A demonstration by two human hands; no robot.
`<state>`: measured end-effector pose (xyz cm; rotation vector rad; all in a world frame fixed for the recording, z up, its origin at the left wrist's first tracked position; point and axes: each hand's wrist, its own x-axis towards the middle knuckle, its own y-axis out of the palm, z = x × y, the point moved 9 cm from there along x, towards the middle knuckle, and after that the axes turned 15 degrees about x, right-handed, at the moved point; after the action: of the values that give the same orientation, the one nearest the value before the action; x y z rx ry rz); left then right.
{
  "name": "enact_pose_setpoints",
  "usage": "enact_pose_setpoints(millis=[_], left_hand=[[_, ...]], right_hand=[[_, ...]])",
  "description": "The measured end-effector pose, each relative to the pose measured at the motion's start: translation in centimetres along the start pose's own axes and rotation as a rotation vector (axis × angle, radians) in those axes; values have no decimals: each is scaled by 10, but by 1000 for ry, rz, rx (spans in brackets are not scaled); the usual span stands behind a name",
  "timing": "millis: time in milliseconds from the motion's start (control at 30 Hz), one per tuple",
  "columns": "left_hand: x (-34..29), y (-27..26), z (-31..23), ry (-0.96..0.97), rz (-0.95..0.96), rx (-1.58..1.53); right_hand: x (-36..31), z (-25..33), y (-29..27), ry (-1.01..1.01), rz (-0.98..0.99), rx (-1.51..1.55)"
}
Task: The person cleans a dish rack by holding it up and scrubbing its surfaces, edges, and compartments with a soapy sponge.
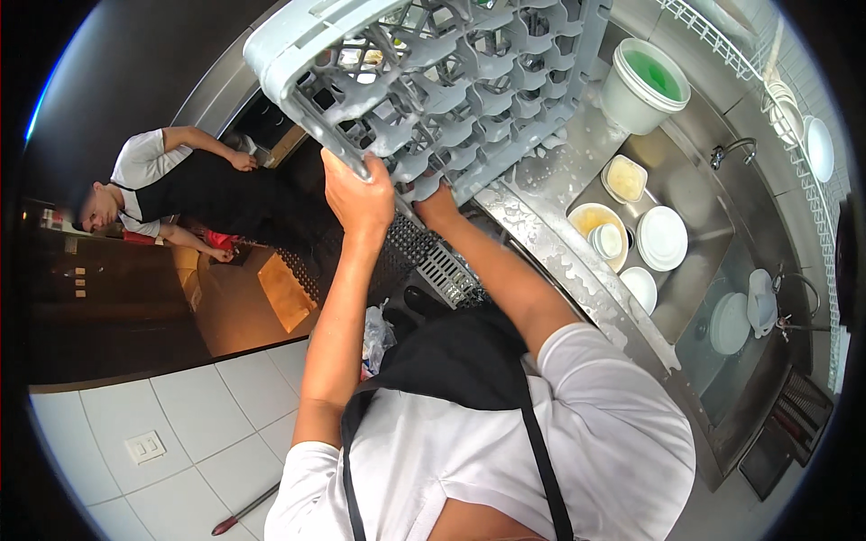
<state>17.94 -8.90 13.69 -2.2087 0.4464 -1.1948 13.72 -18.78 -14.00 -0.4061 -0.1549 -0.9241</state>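
A pale grey plastic dishwasher rack (505, 90) with rows of pegs is held up tilted in front of me, with suds clinging to it. Closed on its near left edge is my left hand (359, 191), the thumb lying along the frame. My right hand (437, 203) grips the lower near side, its fingers partly hidden by the rack. Through the openwork I glimpse some small coloured things that I cannot make out. Just right of the rack, a wet steel counter (577, 239) is streaked with foam.
A white bucket (631, 90) of green liquid stands on the counter. Stacked plates (661, 239) and bowls fill one sink basin; more plates (729, 323) sit in the other. Left, a co-worker (207, 185) wears a black apron. A grey crate (444, 273) is below my arms.
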Motion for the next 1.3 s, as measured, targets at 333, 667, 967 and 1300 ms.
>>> enact_pose_setpoints(millis=[333,667,967,1300], left_hand=[[-1,-5,1,29,-47,-29],[1,-2,13,-38,37,-15],[-128,87,68,-218,398,49],[-120,96,55,-201,420,51]], right_hand=[[19,5,10,128,427,-202],[-38,55,-14,-241,346,-338],[-46,43,-16,-197,173,-289],[-6,-34,0,176,11,-224]])
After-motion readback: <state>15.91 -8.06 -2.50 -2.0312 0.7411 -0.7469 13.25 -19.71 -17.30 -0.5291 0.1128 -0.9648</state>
